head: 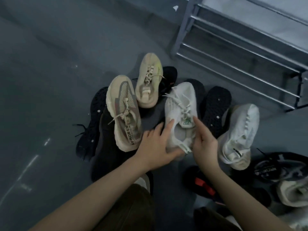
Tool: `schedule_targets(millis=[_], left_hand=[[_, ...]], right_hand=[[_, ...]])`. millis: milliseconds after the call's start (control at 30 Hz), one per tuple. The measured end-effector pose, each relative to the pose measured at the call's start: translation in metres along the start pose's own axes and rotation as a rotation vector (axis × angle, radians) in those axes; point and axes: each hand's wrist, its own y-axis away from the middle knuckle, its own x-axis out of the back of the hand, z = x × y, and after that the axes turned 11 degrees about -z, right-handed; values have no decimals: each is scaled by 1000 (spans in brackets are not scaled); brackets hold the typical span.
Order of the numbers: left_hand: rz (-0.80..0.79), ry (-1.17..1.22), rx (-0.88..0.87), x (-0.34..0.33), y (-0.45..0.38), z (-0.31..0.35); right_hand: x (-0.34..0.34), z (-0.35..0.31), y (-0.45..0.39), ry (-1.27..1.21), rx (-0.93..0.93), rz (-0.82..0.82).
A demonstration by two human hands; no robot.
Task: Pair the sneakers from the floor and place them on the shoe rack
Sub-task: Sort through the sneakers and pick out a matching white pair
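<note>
Head view: a beige mesh sneaker [124, 112] carries a heel strap printed "APRORE", its ending cut off. Beside it lies a smaller beige sneaker [148, 80]. Both hands grasp a white knit sneaker [180, 112] amid the pile on the grey floor [50, 64]: the left hand [155, 144] cups its heel, the right hand [204, 142] pinches the collar near a green triangular logo. Another white sneaker [238, 135] lies rightward beside a black upturned sole [215, 109]. The metal-bar shoe rack [241, 47] stands at the far right.
</note>
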Motion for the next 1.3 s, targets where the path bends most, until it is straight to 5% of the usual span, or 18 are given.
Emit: schedule_targets(millis=[100, 267, 433, 533, 633, 733, 1067, 1300], left_hand=[[-146, 54, -17, -10, -1, -5], [-57, 177, -90, -10, 4, 12], [207, 82, -44, -10, -20, 37], [212, 170, -56, -11, -31, 50], [188, 212, -73, -13, -42, 58], [182, 191, -77, -19, -48, 58], [279, 171, -71, -22, -48, 59], [350, 102, -17, -7, -33, 56]], right_hand=[[-1, 1, 5, -108, 29, -100], [11, 3, 8, -236, -4, -92], [29, -4, 6, -242, 17, -80], [52, 13, 4, 165, 31, 37], [77, 46, 11, 591, -386, 55], [83, 72, 22, 539, -639, -61], [101, 86, 41, 69, -221, 336], [67, 53, -2, 110, 88, 157]])
